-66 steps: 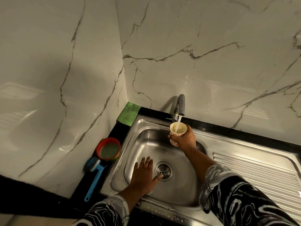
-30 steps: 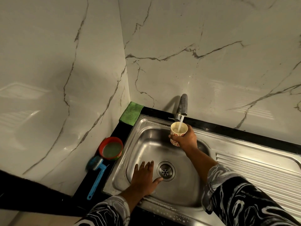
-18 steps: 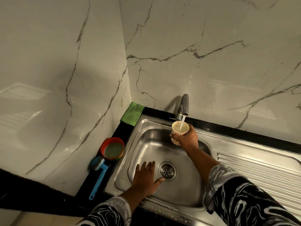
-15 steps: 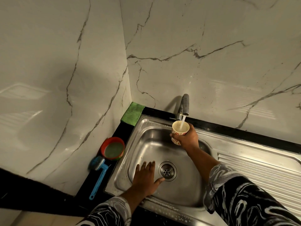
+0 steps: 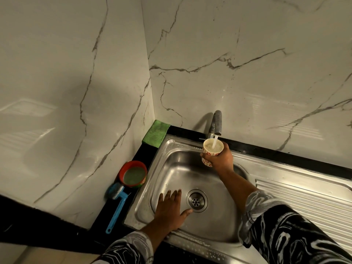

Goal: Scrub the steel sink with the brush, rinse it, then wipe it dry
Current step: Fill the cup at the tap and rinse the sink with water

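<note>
The steel sink (image 5: 190,168) fills the lower middle of the view, its drain (image 5: 196,200) near the centre of the basin. My right hand (image 5: 221,159) grips a small paper cup (image 5: 210,149) with a red pattern under the tap (image 5: 217,122); water runs into the cup, which looks nearly full. My left hand (image 5: 169,208) lies flat with straight fingers on the basin floor, left of the drain. The blue-handled brush (image 5: 117,204) lies on the black counter left of the sink.
A red bowl (image 5: 133,174) of greenish liquid stands on the black counter beside the brush. A folded green cloth (image 5: 156,133) sits in the back corner. Marble walls close in behind and on the left. The ribbed steel drainboard (image 5: 304,202) extends to the right.
Water has kept running and the cup has filled higher. Both hands stay where they were; only the camera has shifted slightly.
</note>
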